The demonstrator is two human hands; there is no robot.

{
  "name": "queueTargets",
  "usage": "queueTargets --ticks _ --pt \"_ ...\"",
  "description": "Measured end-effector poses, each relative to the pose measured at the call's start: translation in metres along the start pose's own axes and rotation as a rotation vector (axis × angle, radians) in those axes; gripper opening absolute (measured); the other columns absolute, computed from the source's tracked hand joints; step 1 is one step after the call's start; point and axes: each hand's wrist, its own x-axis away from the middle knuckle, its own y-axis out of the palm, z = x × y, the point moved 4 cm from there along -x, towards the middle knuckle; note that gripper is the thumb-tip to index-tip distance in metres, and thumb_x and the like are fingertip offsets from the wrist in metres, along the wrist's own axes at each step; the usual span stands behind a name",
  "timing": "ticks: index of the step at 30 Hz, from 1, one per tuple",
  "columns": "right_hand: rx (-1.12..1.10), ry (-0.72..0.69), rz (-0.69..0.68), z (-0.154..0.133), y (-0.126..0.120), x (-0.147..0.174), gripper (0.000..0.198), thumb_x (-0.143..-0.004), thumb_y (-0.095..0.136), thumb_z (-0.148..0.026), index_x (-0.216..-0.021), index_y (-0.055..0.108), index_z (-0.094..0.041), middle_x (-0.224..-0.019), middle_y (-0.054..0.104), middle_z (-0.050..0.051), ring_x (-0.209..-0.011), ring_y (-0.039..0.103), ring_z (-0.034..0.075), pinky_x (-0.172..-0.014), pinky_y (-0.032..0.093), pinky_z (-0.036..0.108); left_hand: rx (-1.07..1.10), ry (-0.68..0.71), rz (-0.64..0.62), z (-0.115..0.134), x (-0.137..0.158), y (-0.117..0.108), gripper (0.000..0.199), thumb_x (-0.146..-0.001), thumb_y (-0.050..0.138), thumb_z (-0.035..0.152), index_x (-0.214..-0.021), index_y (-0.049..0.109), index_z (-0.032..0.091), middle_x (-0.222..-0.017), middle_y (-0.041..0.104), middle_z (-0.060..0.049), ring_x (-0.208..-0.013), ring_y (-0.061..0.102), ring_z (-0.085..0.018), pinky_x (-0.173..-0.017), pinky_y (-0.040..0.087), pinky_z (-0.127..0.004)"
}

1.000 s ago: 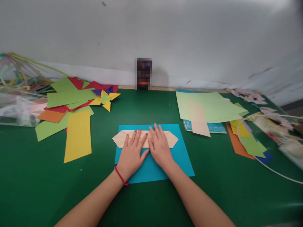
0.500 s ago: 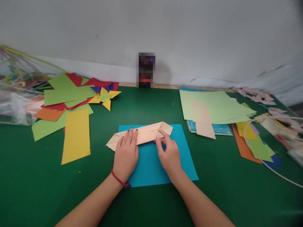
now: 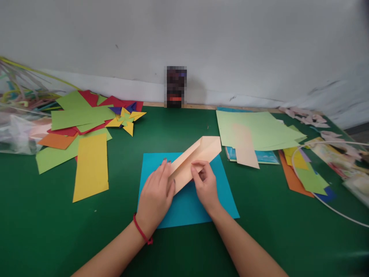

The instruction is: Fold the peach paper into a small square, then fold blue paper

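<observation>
Your left hand [image 3: 155,192] is gripping the lower end of a peach folded-paper strip [image 3: 184,176], and your right hand [image 3: 205,184] is pinching its near edge; the strip is slanting over a flat, blue, rectangular paper sheet [image 3: 196,209]. This sheet is lying on a smooth green tabletop [image 3: 43,223], which is running back to a scuffed pale-grey wall [image 3: 115,30]. Pale-green paper sheets [image 3: 268,130] are lying toward the tabletop's right side.

The end of the folded peach paper strip [image 3: 183,177] toward the green table's [image 3: 52,231] near edge is hidden behind the left hand [image 3: 155,193], the upright dark object [image 3: 175,86] at the back edge is too pixelated to identify, and blurred clear plastic wrapping [image 3: 19,134] on the left side runs out of view.
</observation>
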Motion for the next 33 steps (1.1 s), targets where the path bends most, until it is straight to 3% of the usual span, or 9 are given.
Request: queueTargets --ticks 4,7,11,16,23,30,33 --pt "0.007 -0.027 -0.056 -0.004 0.0 0.002 0.015 -0.085 0.045 -0.026 -0.094 0.055 -0.021 -0.073 0.055 0.0 -0.051 0.043 0.01 -0.047 0.035 0.023 0.201 -0.236 -0.11 -0.024 -0.007 -0.005 0.036 -0.087 0.036 0.029 -0.119 0.053 0.023 -0.115 0.06 -0.003 -0.097 0.058 -0.02 -0.081 0.048 -0.031" --pt "0.045 -0.077 -0.111 -0.007 0.001 0.001 0.019 -0.086 0.043 -0.024 -0.094 0.059 -0.022 -0.083 0.061 0.001 -0.063 0.052 0.012 -0.056 0.04 0.024 0.357 -0.354 -0.173 -0.034 -0.011 -0.006 0.034 -0.086 0.037 0.033 -0.109 0.06 0.024 -0.107 0.065 -0.001 -0.088 0.062 -0.019 -0.071 0.05 -0.027" --pt "0.067 -0.121 -0.174 -0.007 0.005 0.001 0.021 -0.085 0.045 -0.023 -0.099 0.061 -0.023 -0.096 0.063 0.001 -0.086 0.057 0.016 -0.071 0.043 0.026 0.461 -0.372 -0.225 -0.033 -0.014 -0.005 0.035 -0.084 0.04 0.035 -0.109 0.061 0.022 -0.107 0.065 -0.001 -0.088 0.061 -0.02 -0.072 0.05 -0.029" --pt "0.105 -0.111 -0.207 -0.006 0.008 0.002 0.021 -0.084 0.044 -0.021 -0.094 0.062 -0.023 -0.092 0.066 0.0 -0.082 0.06 0.015 -0.07 0.045 0.024 0.586 -0.289 -0.323 -0.021 -0.012 0.0 0.04 -0.083 0.043 0.03 -0.121 0.05 0.023 -0.119 0.057 -0.001 -0.1 0.057 -0.018 -0.082 0.047 -0.028" --pt "0.109 -0.168 -0.286 -0.012 0.011 0.006 0.022 -0.084 0.043 -0.021 -0.094 0.063 -0.023 -0.092 0.066 0.001 -0.084 0.061 0.015 -0.071 0.046 0.024 0.375 -0.316 -0.202 -0.022 -0.012 -0.009 0.031 -0.084 0.04 0.033 -0.104 0.062 0.022 -0.092 0.068 -0.001 -0.077 0.061 -0.018 -0.068 0.046 -0.025" --pt "0.092 -0.188 -0.284 -0.015 0.014 0.009 0.026 -0.084 0.043 -0.023 -0.103 0.06 -0.025 -0.102 0.065 0.001 -0.093 0.06 0.017 -0.078 0.048 0.029 0.281 -0.315 -0.116 -0.02 -0.007 -0.011 0.031 -0.086 0.038 0.032 -0.107 0.06 0.022 -0.093 0.068 -0.002 -0.071 0.06 -0.016 -0.062 0.042 -0.023" --pt "0.137 -0.195 -0.29 -0.015 0.014 0.01 0.026 -0.083 0.042 -0.023 -0.1 0.062 -0.026 -0.099 0.066 0.001 -0.088 0.061 0.017 -0.076 0.049 0.03 0.234 -0.3 -0.141 -0.019 -0.006 -0.01 0.033 -0.087 0.036 0.031 -0.11 0.058 0.022 -0.089 0.068 -0.004 -0.066 0.06 -0.016 -0.057 0.041 -0.024"
